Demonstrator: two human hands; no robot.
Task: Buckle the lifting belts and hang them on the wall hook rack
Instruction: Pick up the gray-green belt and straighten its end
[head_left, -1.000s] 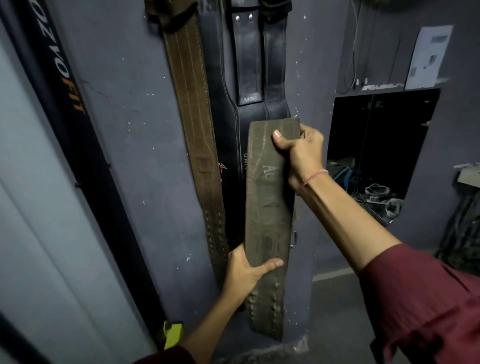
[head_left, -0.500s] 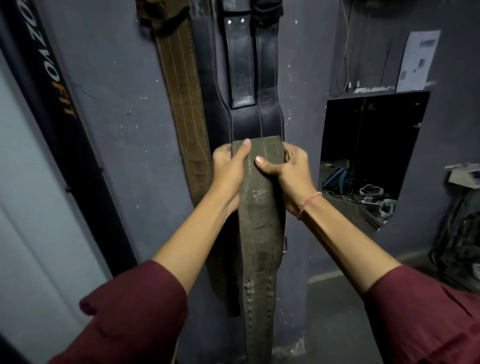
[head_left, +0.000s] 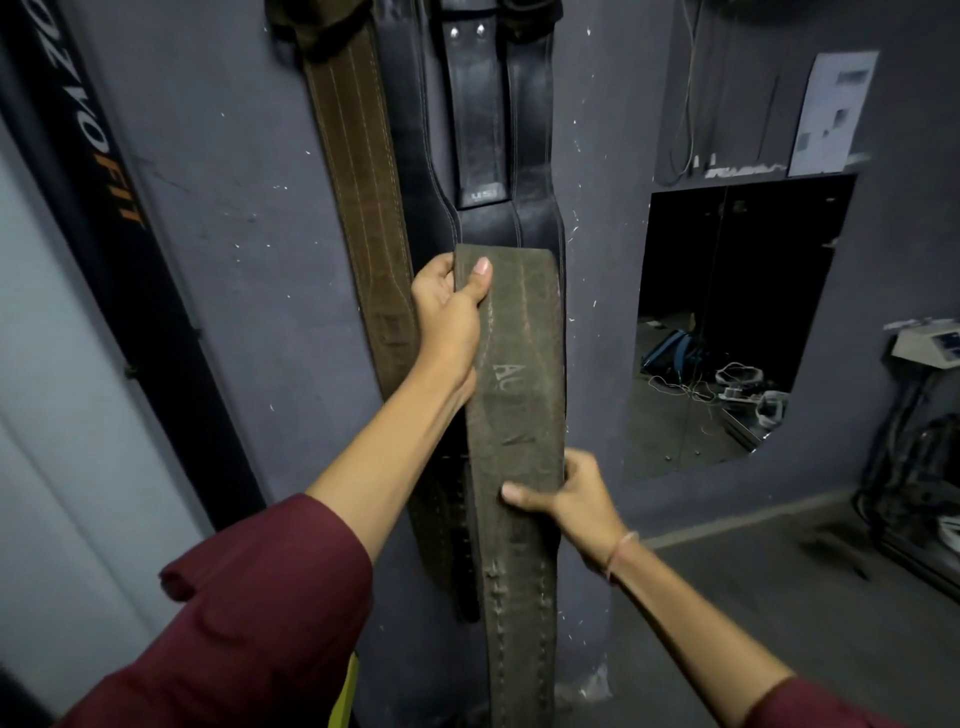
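Right hand slid down olive suede belt, worn, stitched, faded lettering

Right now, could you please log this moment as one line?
left hand: grips green belt top | right hand: grips belt lower | brown belt, black belt: hung on wall
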